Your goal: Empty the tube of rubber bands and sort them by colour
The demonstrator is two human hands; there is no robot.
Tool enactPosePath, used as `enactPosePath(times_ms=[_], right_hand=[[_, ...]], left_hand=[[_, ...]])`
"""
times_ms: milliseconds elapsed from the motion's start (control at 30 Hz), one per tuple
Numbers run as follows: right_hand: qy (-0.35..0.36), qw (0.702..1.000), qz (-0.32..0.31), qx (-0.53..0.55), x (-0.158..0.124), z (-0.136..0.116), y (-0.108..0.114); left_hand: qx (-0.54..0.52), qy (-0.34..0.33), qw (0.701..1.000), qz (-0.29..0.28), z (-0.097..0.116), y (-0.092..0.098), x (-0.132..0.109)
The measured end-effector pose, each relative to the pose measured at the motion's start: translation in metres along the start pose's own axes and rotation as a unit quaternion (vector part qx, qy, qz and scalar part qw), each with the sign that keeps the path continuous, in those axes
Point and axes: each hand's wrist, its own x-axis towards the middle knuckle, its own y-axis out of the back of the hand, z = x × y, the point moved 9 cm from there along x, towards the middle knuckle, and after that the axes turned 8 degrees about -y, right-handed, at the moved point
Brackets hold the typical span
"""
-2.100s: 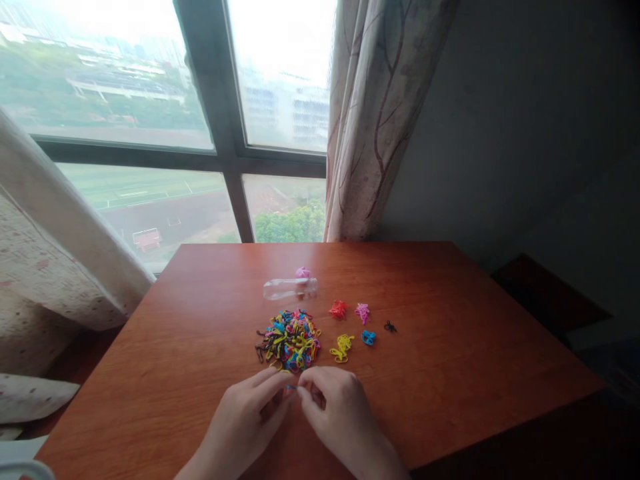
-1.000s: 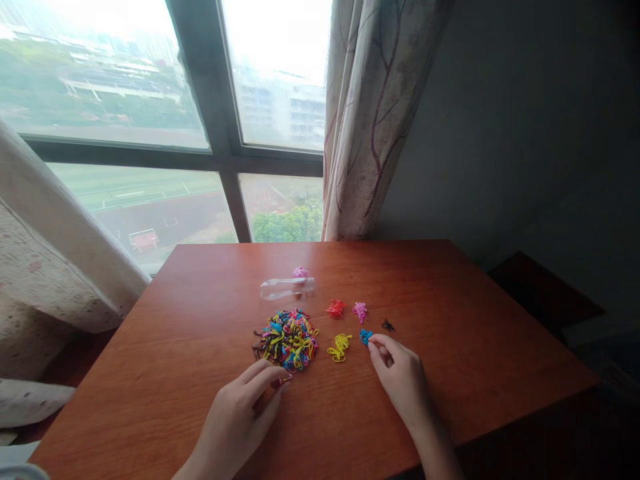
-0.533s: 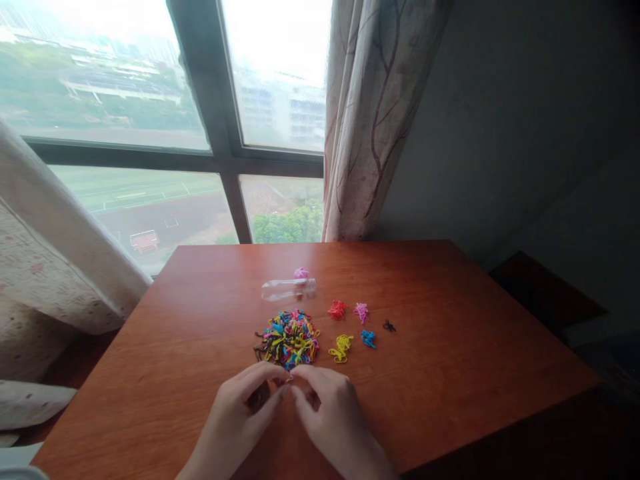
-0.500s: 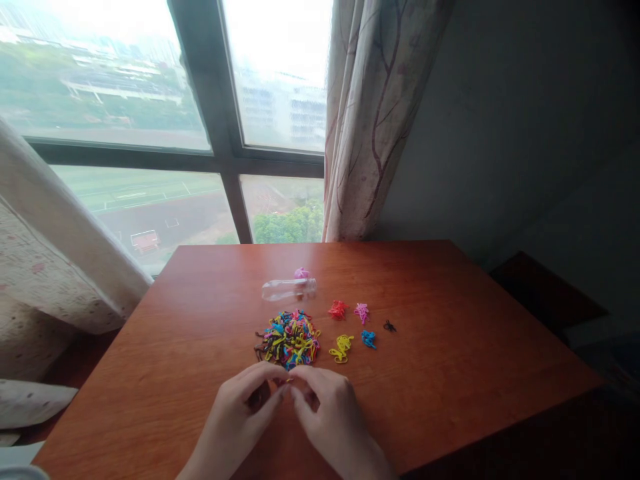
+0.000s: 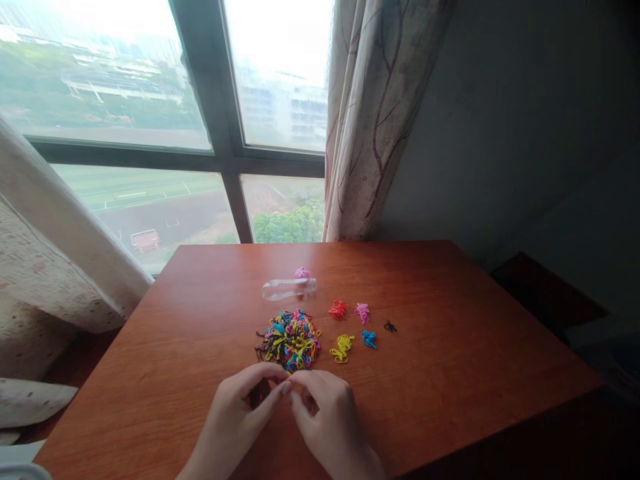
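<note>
My left hand [image 5: 245,400] and my right hand [image 5: 323,400] meet at the fingertips, just in front of a mixed pile of colourful bands [image 5: 290,339]. Both are closed in a pinch. What lies between the fingertips is too small to make out, apart from a hint of yellow. To the right of the pile lie small separate heaps: red bands [image 5: 338,309], pink bands [image 5: 362,313], yellow bands [image 5: 343,349], blue bands [image 5: 369,339] and black bands [image 5: 390,326].
Behind the pile a clear plastic bottle [image 5: 283,289] lies on its side, with a pink object [image 5: 302,273] behind its right end. The wooden table [image 5: 450,393] reaches toward the window and curtains. A rounded pale object [image 5: 23,472] shows at the bottom left.
The fingertips of both hands have drawn slightly closer together, and the small reddish and yellow bit between them shows less. The heaps and the bottle have stayed put.
</note>
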Motion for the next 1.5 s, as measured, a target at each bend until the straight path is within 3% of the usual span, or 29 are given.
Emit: enactPosePath(times_ms=[367, 567, 800, 933, 1100, 1167, 1367, 1500], right_hand=[[-0.022, 0.999, 0.009, 0.028, 0.004, 0.005, 0.015], [-0.033, 0.998, -0.033, 0.05, 0.002, 0.005, 0.009], [-0.042, 0.996, -0.034, 0.068, 0.003, 0.005, 0.007], [-0.065, 0.997, 0.017, 0.049, 0.017, 0.027, 0.038], [-0.12, 0.983, 0.118, -0.079, 0.049, 0.085, 0.105], [-0.145, 0.973, 0.122, -0.132, 0.062, 0.105, 0.121], [-0.182, 0.959, 0.076, -0.205, 0.081, 0.124, 0.12], [-0.193, 0.951, 0.094, -0.22, 0.078, 0.12, 0.121]], left_hand=[[0.015, -0.013, 1.0, -0.018, 0.004, -0.003, 0.0], [0.014, -0.018, 1.0, -0.018, 0.001, -0.003, -0.002], [0.017, -0.022, 0.999, -0.019, 0.007, -0.002, 0.0], [0.035, -0.032, 0.999, -0.005, 0.013, 0.001, 0.001], [0.066, -0.055, 0.996, -0.001, 0.017, 0.001, 0.0], [0.073, -0.063, 0.995, -0.005, 0.019, 0.0, 0.0], [0.087, -0.071, 0.994, -0.011, 0.017, -0.002, -0.001], [0.099, -0.065, 0.993, -0.013, 0.013, 0.001, -0.002]])
